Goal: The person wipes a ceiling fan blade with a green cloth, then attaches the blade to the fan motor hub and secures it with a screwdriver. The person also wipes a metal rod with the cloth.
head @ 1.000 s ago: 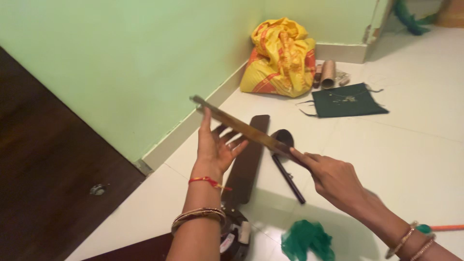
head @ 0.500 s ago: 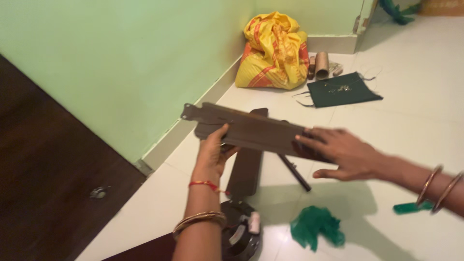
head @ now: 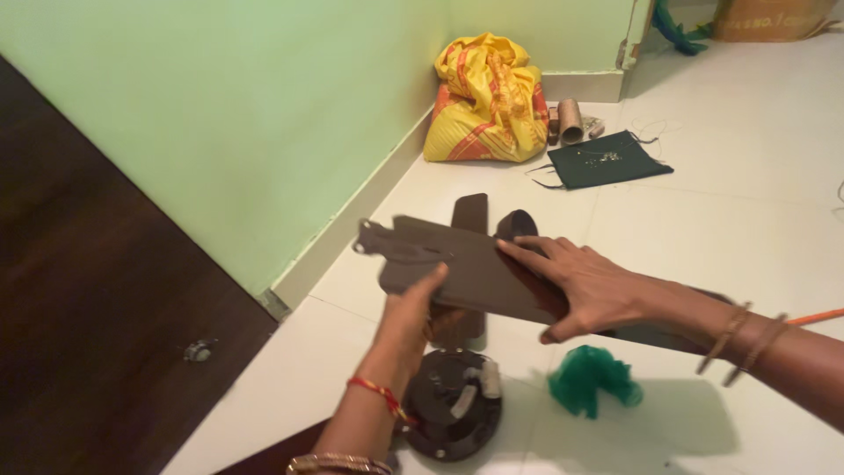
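Fan blade (head: 466,268) above motor (head: 453,405), cloth (head: 591,378) right

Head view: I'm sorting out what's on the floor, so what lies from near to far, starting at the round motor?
Round motor housing → dark fan blade held in left hand and right hand → dark green cloth → yellow sack.

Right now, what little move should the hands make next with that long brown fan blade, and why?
Probably lower the fan blade toward the round motor hub on the floor. The left hand grips its near edge, the right hand lies flat on top, and the blade hangs level just above the hub, with another blade already lying beneath it.
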